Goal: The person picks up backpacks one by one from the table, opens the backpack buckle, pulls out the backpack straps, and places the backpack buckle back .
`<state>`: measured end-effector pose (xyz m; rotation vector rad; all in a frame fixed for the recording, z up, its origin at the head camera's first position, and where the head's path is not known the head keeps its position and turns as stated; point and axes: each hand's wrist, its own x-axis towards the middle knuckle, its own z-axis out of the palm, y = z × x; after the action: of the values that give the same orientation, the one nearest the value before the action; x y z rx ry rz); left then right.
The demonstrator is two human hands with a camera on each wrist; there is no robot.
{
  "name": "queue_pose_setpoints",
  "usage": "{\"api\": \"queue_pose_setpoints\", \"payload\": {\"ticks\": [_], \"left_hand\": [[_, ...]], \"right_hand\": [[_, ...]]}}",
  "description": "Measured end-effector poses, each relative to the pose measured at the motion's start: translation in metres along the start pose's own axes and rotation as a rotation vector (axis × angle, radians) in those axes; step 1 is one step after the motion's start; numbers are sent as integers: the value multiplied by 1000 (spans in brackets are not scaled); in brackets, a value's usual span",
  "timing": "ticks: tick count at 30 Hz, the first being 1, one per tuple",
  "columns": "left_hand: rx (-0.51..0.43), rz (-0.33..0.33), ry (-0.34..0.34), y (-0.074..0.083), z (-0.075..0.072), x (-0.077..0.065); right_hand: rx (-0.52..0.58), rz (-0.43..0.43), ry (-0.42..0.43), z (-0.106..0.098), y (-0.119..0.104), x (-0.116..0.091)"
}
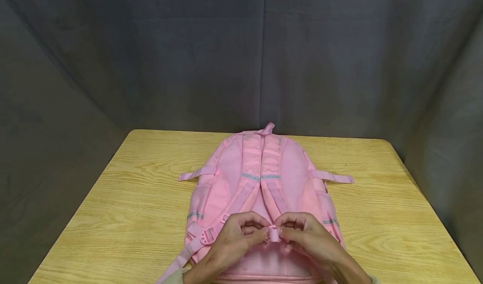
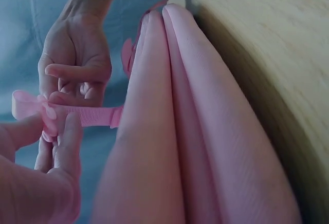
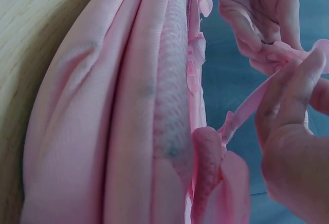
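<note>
Both wrists run out of the head view at the bottom edge, and the near end of the pink backpack (image 1: 260, 191) is hidden under the hands. The left hand (image 1: 230, 244) and right hand (image 1: 309, 242) meet with curled fingers, each pinching the small pink strap buckle (image 1: 273, 234) between thumb and fingertips. The backpack lies straps-up at the middle of the wooden table (image 1: 396, 217), with bare wood on both sides.

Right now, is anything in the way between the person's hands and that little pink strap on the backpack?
Nothing visible. The left hand and right hand both already pinch the strap where they meet, just above the backpack, which lies flat on the table.
</note>
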<state>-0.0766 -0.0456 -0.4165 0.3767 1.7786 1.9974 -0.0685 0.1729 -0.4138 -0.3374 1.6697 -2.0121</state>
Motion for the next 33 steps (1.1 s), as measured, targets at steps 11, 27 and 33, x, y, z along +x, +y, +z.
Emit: {"api": "queue_pose_setpoints", "payload": {"ticks": [11, 27, 33], "left_hand": [[58, -5, -47, 1, 1, -2], [103, 6, 13, 1, 4, 2], [85, 8, 8, 2, 4, 2]], "right_hand": [[-12, 29, -58, -3, 0, 0], [-99, -52, 5, 1, -1, -1], [-125, -46, 25, 2, -4, -2]]}}
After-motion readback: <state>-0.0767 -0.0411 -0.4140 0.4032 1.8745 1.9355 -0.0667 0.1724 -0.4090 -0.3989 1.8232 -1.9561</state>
